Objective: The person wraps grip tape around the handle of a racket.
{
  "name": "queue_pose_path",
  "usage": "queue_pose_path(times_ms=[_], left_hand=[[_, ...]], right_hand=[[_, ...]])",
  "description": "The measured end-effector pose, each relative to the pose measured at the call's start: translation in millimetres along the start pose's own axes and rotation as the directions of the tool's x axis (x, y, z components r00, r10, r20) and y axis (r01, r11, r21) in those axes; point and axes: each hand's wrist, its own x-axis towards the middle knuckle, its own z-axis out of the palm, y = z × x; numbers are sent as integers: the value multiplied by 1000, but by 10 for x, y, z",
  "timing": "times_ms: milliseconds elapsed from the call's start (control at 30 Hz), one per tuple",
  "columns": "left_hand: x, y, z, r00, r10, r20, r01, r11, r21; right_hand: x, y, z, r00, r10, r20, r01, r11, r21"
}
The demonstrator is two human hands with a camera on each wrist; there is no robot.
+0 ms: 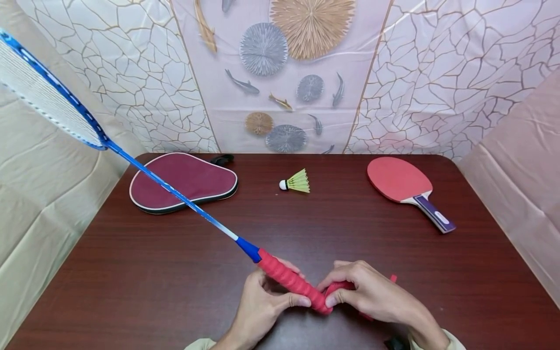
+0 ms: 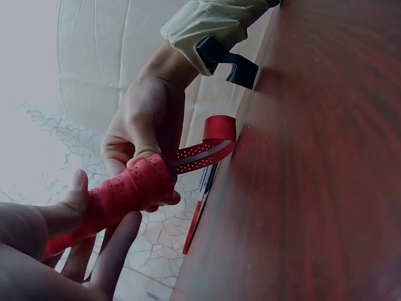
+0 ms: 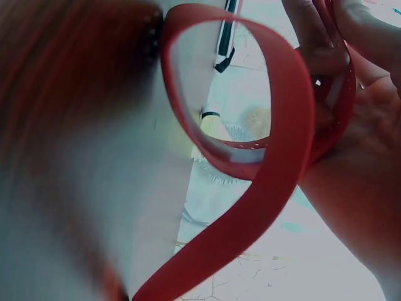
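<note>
A blue badminton racket slants up to the left, its strung head cut off by the frame edge. Red perforated grip tape is wound in overlapping turns around its handle. My left hand holds the wrapped handle from below, thumb along its near side. At the butt end my right hand pinches the tape between thumb and fingers. From there a loose length of tape curls away. In the right wrist view this loose tape forms a wide loop below the right hand.
On the dark wooden table lie a maroon paddle case at back left, a yellow shuttlecock at back centre and a red table tennis paddle at back right. A patterned curtain hangs behind the table.
</note>
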Motion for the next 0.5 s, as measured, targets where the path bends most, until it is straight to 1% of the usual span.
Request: queue_pose_path(times_ms=[67, 200, 367, 400, 500], left_hand=[[-1, -14, 4, 1000, -3, 27, 3, 1000, -5], [-6, -45, 25, 997, -9, 72, 13, 999, -50], [-4, -47, 41, 998, -40, 54, 43, 997, -57], [-2, -42, 42, 997, -54, 52, 57, 997, -55], [1, -37, 37, 996, -76, 57, 79, 995, -54]], right_hand=[[1, -4, 2, 1000, 26, -1, -26, 1000, -14], [4, -5, 7, 998, 64, -12, -65, 997, -43], [6, -9, 12, 996, 88, -12, -89, 996, -24], [6, -9, 14, 996, 91, -10, -91, 996, -18], [7, -8, 17, 996, 94, -5, -94, 996, -10]])
